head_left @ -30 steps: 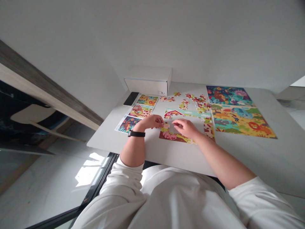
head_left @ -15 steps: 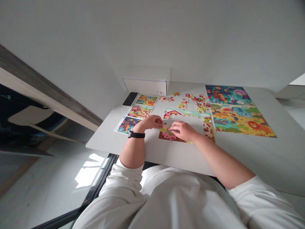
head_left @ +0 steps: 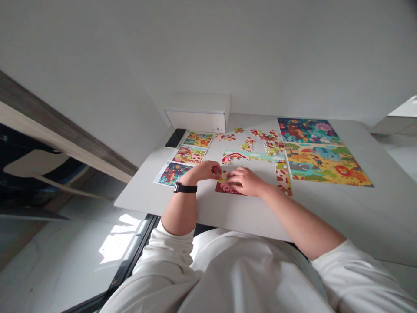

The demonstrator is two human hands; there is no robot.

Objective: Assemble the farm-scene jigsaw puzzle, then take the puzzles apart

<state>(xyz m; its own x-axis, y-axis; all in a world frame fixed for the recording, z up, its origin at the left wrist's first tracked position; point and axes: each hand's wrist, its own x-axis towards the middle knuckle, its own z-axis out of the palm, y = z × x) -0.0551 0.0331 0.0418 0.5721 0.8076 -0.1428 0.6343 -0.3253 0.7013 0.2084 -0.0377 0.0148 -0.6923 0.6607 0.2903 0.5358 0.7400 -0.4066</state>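
A partly joined farm jigsaw puzzle lies on the table, with a red barn strip (head_left: 235, 156) at its top and a right column of brown-and-white pieces (head_left: 283, 176). My left hand (head_left: 206, 170), with a black watch on its wrist, is pinched at the puzzle's left edge on a small yellow-green puzzle piece (head_left: 222, 177), mostly hidden by the fingertips. Fingers of my right hand (head_left: 246, 180) lie stretched over the joined lower-left section with a pink pig (head_left: 227, 188), pressing on it and covering part of it.
Loose puzzle pieces (head_left: 269, 138) lie beyond the barn strip. A picture sheet (head_left: 189, 154) and a black phone (head_left: 175, 138) are at left, before a white box (head_left: 197, 119). Two finished-looking pictures, dark blue (head_left: 308, 130) and yellow savanna (head_left: 325, 165), lie at right.
My right hand has shifted slightly left, closer to my left fingertips, covering more of the pig section. My left hand keeps its pinch at the puzzle's left edge. The view has tilted slightly.
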